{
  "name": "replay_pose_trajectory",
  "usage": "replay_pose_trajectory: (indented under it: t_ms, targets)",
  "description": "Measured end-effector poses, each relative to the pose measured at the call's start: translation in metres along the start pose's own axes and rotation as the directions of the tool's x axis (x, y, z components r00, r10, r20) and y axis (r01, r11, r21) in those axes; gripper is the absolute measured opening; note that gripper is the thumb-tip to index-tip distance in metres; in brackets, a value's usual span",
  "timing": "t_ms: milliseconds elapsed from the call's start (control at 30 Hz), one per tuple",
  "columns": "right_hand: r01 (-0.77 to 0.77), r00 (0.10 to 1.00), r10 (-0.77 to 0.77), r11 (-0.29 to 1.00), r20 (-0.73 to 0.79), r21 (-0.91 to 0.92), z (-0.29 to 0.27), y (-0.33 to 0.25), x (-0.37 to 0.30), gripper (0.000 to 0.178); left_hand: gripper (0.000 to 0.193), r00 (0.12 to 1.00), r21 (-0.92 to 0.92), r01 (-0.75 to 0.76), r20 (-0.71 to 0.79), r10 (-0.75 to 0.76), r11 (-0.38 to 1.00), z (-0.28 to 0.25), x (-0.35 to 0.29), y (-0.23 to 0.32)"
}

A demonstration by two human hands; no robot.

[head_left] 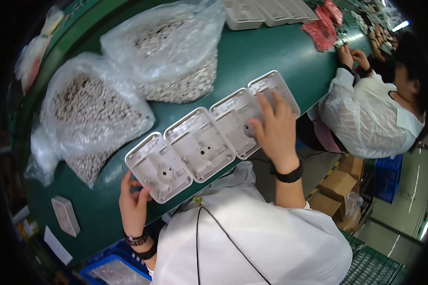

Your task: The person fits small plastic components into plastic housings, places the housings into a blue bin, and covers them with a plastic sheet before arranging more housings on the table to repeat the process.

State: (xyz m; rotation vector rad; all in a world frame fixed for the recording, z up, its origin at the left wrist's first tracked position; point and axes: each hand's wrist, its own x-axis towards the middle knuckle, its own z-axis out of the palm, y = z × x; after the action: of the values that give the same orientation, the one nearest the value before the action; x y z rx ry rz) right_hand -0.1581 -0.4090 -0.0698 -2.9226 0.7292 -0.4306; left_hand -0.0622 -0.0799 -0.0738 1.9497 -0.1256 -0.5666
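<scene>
Four white plastic housings stand edge to edge in a slanting row on the green worktable, hollow sides up. The left hand is at the lower left corner of the nearest housing, its thumb and fingers slightly parted; whether they grip the rim or only rest there, I cannot tell. The right hand is spread wide above the far end of the row, covering part of the third housing and much of the fourth housing, so their inner details are partly hidden and contact is hard to judge. The second housing lies uncovered, showing a dark hole and small posts. Beyond, two clear bags, a left bag and a right bag, hold heaps of small pale parts, their exact shape too fine to make out. More white housings are cut off by the top edge, near a crumpled red bag. A co-worker sits at right, handling something too small to identify. Any print on the cardboard cartons or the white slip is unreadable.
</scene>
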Motion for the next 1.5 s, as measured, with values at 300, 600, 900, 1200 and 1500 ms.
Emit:
replay_pose_trajectory:
  t_ms: [300, 600, 900, 1200, 1500]
  targets:
    - [0.023, 0.998, -0.022, 1.000, 0.061, -0.012, 0.004, -0.031, -0.012, 0.070, 0.047, 0.975, 0.176, 0.005, 0.219, -0.044, 0.984, -0.003, 0.000, 0.012]
    - [0.158, 0.976, -0.166, 0.985, 0.137, 0.068, 0.005, -0.033, -0.002, 0.070, 0.049, 0.925, 0.037, 0.086, 0.368, -0.094, 0.996, -0.005, 0.007, 0.023]
    - [0.258, 0.957, -0.255, 0.966, 0.134, -0.003, 0.019, 0.068, 0.071, 0.061, 0.055, 0.649, -0.183, 0.214, 0.761, 0.001, 0.960, 0.061, 0.057, 0.073]
    - [0.130, 0.978, -0.137, 0.990, 0.158, 0.055, 0.043, 0.195, 0.179, 0.065, 0.058, 0.735, -0.123, 0.053, 0.676, 0.044, 0.991, 0.199, 0.147, 0.130]
    - [0.013, 0.997, -0.003, 0.991, 0.076, -0.135, 0.031, 0.242, 0.228, 0.062, 0.068, 0.713, -0.112, -0.645, 0.269, 0.648, 0.756, 0.286, 0.165, 0.106]
